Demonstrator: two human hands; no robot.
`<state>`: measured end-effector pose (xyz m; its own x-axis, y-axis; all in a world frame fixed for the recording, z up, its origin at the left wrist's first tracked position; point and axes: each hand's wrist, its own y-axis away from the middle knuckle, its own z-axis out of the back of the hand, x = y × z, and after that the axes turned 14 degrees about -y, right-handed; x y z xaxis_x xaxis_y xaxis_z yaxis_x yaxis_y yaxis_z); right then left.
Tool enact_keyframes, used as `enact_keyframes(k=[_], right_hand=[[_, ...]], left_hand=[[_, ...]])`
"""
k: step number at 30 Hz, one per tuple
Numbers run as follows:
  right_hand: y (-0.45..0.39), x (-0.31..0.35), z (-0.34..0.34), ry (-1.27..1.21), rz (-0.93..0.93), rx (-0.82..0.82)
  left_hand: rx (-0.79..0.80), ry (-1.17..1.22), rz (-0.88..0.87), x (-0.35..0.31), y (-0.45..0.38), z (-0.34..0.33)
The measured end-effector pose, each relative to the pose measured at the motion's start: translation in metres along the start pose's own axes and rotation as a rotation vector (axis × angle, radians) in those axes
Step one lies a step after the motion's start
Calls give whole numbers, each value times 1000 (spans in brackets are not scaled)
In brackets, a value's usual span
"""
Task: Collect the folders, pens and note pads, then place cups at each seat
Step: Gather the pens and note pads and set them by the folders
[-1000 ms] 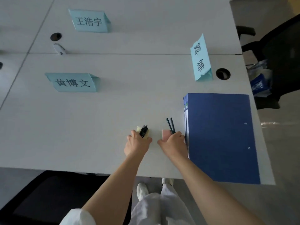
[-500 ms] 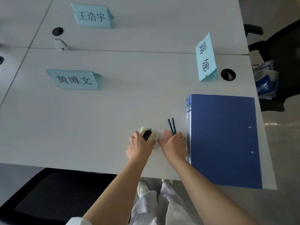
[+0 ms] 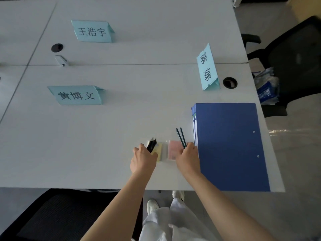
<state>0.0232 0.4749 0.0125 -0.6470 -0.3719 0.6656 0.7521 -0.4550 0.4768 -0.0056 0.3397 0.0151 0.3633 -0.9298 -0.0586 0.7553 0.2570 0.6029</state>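
Observation:
On the white table (image 3: pixel 104 136), my left hand (image 3: pixel 143 160) grips black pens (image 3: pixel 151 145) over a yellow note pad (image 3: pixel 159 152) in clear wrap. Right beside it lies a pink note pad (image 3: pixel 172 149), and my right hand (image 3: pixel 188 158) grips two dark pencils (image 3: pixel 181 137) at its right edge. A stack of blue folders (image 3: pixel 229 145) lies flat just right of my right hand, reaching the table's front edge.
Three light blue name cards stand on the table: one (image 3: pixel 77 95) at left, one (image 3: pixel 93 31) at the back, one (image 3: pixel 207 66) at the right. A black chair (image 3: pixel 295 54) with a blue-white bag (image 3: pixel 267 87) stands at right. Another chair (image 3: pixel 57 214) is below the front edge.
The yellow and pink note pads now lie side by side, more exposed. My left hand has shifted slightly left and the pens stick out further. The camera view has shifted slightly.

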Motion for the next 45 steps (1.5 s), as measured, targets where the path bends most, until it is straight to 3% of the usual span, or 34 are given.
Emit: enact_keyframes(k=[3, 7, 10, 21, 33, 45], right_hand=[[-1, -1, 16, -79, -18, 20], [-7, 3, 36, -169, -85, 91], [-13, 5, 47, -189, -126, 115], [-17, 11, 64, -185, -184, 178], [-15, 3, 88, -221, -135, 193], [46, -66, 112, -335, -158, 86]], left_hand=[[33, 257, -29, -13, -1, 8], [321, 718, 4, -46, 1, 7], [447, 809, 5, -70, 7, 0], [490, 672, -57, -94, 11, -17], [344, 657, -83, -84, 18, -9], [311, 616, -218, -42, 83, -22]])
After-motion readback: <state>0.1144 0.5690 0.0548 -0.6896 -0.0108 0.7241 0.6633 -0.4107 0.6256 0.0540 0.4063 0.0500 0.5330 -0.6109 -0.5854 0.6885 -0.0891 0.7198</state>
